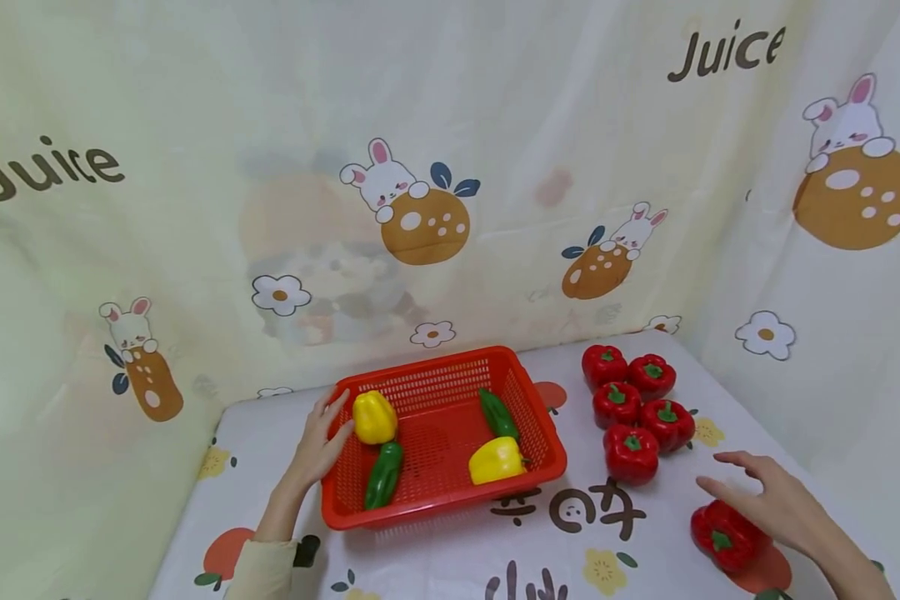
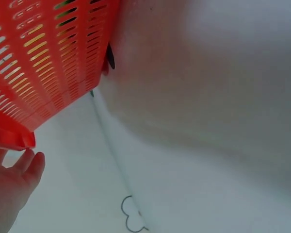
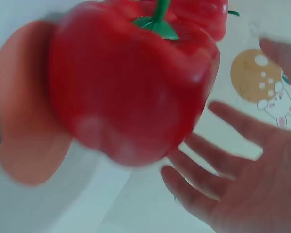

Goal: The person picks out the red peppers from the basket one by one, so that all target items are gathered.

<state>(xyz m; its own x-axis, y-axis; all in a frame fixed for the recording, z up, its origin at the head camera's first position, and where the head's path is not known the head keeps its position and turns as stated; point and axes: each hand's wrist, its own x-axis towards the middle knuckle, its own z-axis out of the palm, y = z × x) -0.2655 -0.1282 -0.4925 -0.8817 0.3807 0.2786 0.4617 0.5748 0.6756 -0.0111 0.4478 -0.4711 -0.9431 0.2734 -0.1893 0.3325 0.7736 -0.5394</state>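
Note:
My left hand (image 1: 322,442) is at the left rim of a red plastic basket (image 1: 450,500), fingers loosely extended and thumb over the edge. In the left wrist view its fingertips (image 2: 36,162) are right at the rim. Inside the basket lie two yellow bell peppers, one at left (image 1: 375,418) and one at front right (image 1: 497,461), and two green peppers, one at front left (image 1: 384,477) and one at right (image 1: 499,414). My right hand (image 1: 783,504) reaches over a single red bell pepper (image 1: 722,537), its fingers spread and not curled round it.
Several red bell peppers (image 1: 632,454) stand in a cluster right of the basket, stems up. A printed cloth (image 1: 555,550) covers the table. Patterned curtains (image 1: 495,108) hang close behind and at both sides.

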